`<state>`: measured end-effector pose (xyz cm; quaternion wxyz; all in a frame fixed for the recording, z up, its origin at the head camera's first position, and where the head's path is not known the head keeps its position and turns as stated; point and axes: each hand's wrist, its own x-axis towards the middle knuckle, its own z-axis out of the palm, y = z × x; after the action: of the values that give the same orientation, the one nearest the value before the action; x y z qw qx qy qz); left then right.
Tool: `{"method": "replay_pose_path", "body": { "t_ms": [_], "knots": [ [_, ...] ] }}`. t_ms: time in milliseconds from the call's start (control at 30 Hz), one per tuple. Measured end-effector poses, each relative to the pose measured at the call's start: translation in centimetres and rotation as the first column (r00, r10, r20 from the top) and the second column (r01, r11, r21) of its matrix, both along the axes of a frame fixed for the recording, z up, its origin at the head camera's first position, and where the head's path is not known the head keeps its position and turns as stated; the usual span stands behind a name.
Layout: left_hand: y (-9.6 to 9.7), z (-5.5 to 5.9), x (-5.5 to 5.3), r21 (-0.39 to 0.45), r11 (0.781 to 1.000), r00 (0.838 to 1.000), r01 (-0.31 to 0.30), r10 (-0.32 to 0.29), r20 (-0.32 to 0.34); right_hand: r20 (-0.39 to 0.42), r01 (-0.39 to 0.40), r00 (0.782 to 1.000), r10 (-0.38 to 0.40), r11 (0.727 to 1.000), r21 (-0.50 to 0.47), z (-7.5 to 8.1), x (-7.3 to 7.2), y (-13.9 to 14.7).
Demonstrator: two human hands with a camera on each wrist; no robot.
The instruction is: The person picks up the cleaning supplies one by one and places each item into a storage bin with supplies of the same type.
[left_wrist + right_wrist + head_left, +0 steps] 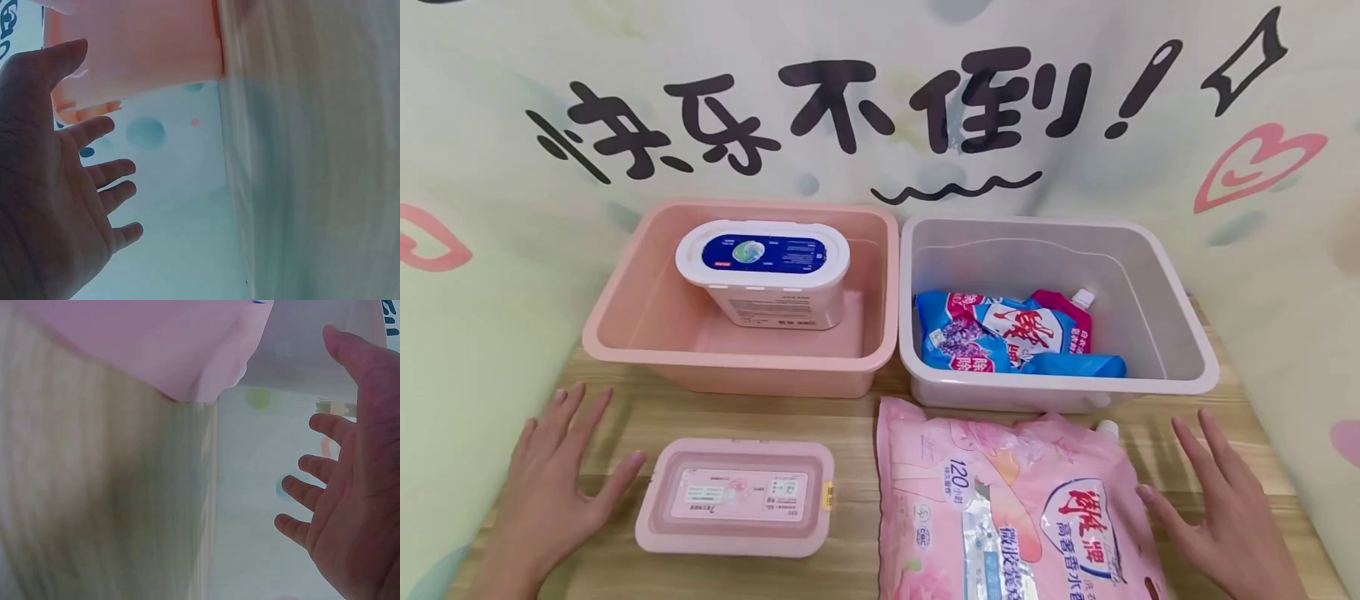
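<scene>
My left hand is spread at the left of the table, its thumb close to a pink lidded box with a label on top. In the left wrist view the left hand shows a bare palm. My right hand is at the right, thumb close to the edge of a large pink laundry detergent pouch. From the right wrist camera, the right hand also has straight fingers and nothing in it. The pouch lies flat, its lower end cut off by the head view's edge.
Behind stand a pink bin and a grey bin, side by side. A white-lidded tub leans inside the pink one. Blue detergent pouches lie in the grey one. A printed cloth hangs behind and beside the wooden table.
</scene>
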<state>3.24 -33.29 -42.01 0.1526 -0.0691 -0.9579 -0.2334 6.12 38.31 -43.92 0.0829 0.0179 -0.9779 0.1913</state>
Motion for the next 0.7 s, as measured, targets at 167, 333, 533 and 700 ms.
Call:
{"method": "replay_pose_path", "body": {
  "t_ms": [167,333,533,700],
  "knots": [
    [0.2,0.3,-0.4,0.053,0.999,0.995,0.011,-0.006,-0.103,0.02,0.013,1.0,-0.013,1.0,-0.015,0.2,0.1,0.0],
    [0.7,0.7,-0.8,0.096,0.995,0.973,0.021,0.002,-0.231,0.032,0.011,0.999,-0.01,1.0,-0.015,0.4,0.0,-0.2],
    [1.8,1.9,-1.7,0.078,0.996,0.932,0.041,-0.01,-0.362,0.011,-0.01,1.0,0.01,1.0,-0.021,0.9,0.0,-0.5],
    [3.0,3.5,-2.6,0.087,0.994,0.905,0.069,-0.026,-0.424,-0.007,-0.034,0.999,0.034,0.999,-0.03,1.3,0.0,-0.9]
  ]
}}
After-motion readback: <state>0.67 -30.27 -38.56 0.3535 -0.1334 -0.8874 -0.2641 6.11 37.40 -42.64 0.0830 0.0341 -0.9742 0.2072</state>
